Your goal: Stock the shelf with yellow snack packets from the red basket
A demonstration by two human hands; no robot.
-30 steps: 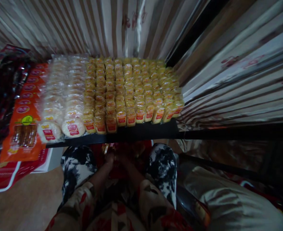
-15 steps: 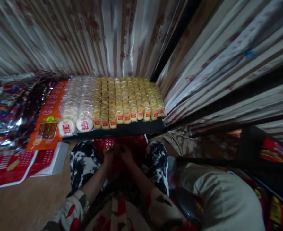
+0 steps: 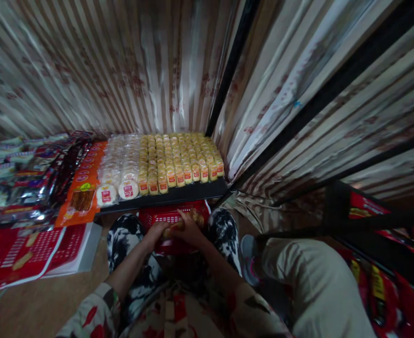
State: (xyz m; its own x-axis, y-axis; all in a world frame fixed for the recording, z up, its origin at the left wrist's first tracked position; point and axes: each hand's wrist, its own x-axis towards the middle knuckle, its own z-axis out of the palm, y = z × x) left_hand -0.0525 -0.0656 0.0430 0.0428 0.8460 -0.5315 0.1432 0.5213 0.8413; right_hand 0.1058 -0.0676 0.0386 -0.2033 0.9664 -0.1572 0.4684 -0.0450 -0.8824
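Note:
Between my knees stands a red plastic basket (image 3: 154, 216) with a slotted wall. My left hand (image 3: 157, 233) is in it, fingers closed around the left end of a yellow-brown packaged snack (image 3: 174, 228). On the same snack lies my right hand (image 3: 190, 232), its fingers curled over the right part. More yellow-brown packets (image 3: 197, 218) show just beyond my right hand. The dim light hides their labels and the basket's bottom. In front is a black shelf (image 3: 172, 197) with rows of small yellow-wrapped cakes (image 3: 179, 162) and round white-wrapped crackers (image 3: 128, 188).
Orange snack packs (image 3: 82, 197) and dark shiny packets (image 3: 34, 188) fill the shelf's left side. A second red basket (image 3: 20, 256) is at lower left. Another person's leg (image 3: 309, 277) is close on my right. Black frame bars (image 3: 291, 136) cross the striped curtain (image 3: 133, 61).
My view has shifted, so the shelf appears lower. My hands have come further into sight in the basket, with the yellow-brown snack now showing between them.

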